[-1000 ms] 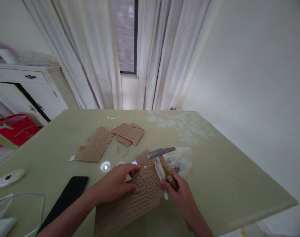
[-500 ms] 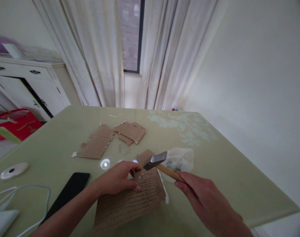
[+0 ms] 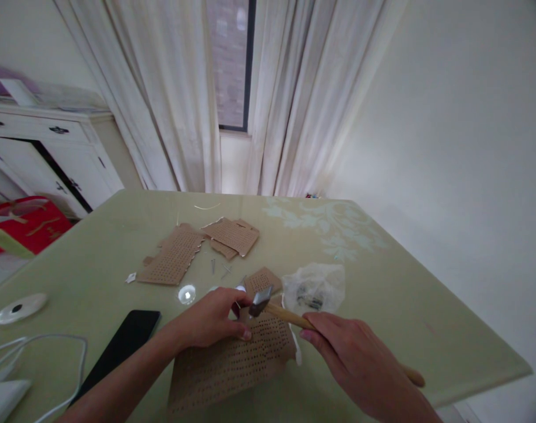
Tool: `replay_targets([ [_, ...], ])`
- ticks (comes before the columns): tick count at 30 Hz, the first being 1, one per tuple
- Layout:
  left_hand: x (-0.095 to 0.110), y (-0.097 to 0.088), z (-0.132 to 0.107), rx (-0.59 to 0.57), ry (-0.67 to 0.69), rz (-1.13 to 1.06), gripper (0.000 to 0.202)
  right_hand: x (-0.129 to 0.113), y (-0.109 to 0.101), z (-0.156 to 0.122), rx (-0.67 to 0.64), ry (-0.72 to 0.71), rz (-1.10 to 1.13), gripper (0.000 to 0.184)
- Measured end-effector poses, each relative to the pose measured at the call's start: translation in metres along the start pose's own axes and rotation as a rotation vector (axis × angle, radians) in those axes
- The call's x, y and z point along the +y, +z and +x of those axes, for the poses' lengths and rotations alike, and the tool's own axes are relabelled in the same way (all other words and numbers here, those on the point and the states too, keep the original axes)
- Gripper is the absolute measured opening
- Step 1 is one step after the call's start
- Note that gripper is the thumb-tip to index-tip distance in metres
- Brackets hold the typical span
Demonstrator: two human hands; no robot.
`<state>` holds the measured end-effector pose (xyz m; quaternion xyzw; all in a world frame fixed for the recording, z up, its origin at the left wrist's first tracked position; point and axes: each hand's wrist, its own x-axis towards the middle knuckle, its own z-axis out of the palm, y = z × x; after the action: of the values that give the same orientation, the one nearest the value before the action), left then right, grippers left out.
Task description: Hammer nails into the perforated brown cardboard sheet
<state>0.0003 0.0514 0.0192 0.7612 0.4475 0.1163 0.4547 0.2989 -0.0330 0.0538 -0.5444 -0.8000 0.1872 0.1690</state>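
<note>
My right hand is wrapped round the wooden handle of a hammer. The hammer's steel head is down at the upper part of a brown cardboard piece covered in rows of small holes. On that piece's upper left edge, my left hand grips with its thumb on top, close to the hammer head. Its fingertips are partly hidden, and I cannot tell whether a nail stands under the hammer. A smaller punched cardboard piece lies just beyond.
Farther off lie more punched cardboard pieces and loose nails. A clear plastic bag with dark small items sits right of the hammer. At left are a black phone, white cable and white oval device. Curtains and walls border the table.
The hammer head has come down and left onto the cardboard, and my right hand has lowered leftward with it. My left hand keeps its place on the cardboard.
</note>
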Motion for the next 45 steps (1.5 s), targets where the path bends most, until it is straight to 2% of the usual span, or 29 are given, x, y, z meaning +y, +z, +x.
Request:
replay_targets([
  [3, 0.002, -0.001, 0.0, -0.008, 0.009, -0.008, 0.033, -0.001, 0.002, 0.0, -0.054, 0.015, -0.045, 0.03],
  [7, 0.0, 0.0, 0.0, -0.006, 0.008, 0.009, 0.03, 0.001, 0.007, 0.003, -0.117, 0.01, -0.144, 0.024],
  [11, -0.004, 0.001, 0.0, 0.004, 0.012, -0.006, 0.033, 0.005, 0.013, 0.005, -0.118, 0.036, -0.079, 0.03],
  [22, -0.005, 0.002, 0.0, -0.002, -0.005, 0.004, 0.034, 0.009, 0.022, 0.001, -0.093, 0.086, 0.099, 0.03],
  [25, -0.005, 0.003, -0.002, 0.014, -0.022, 0.026, 0.04, 0.018, 0.03, -0.002, 0.043, 0.136, 0.299, 0.038],
  [27, -0.004, 0.005, -0.006, 0.025, -0.028, 0.05, 0.041, 0.027, 0.041, -0.006, 0.119, 0.228, 0.532, 0.047],
  [30, -0.002, 0.008, -0.012, 0.035, -0.025, 0.087, 0.039, 0.044, 0.064, -0.014, 0.096, 0.435, 0.972, 0.058],
  [34, -0.009, 0.001, -0.01, 0.041, -0.011, 0.122, 0.037, 0.062, 0.097, -0.028, 0.129, 0.613, 1.336, 0.062],
  [37, -0.024, -0.013, 0.009, 0.125, -0.034, 0.234, 0.03, 0.071, 0.113, -0.037, 0.154, 0.666, 1.504, 0.059],
  [40, -0.039, -0.024, 0.038, 0.209, -0.098, 0.365, 0.026, 0.076, 0.12, -0.041, 0.169, 0.645, 1.611, 0.056],
  [45, -0.05, -0.022, 0.076, 0.115, -0.163, 0.475, 0.016, 0.076, 0.122, -0.04, 0.142, 0.626, 1.623, 0.056],
])
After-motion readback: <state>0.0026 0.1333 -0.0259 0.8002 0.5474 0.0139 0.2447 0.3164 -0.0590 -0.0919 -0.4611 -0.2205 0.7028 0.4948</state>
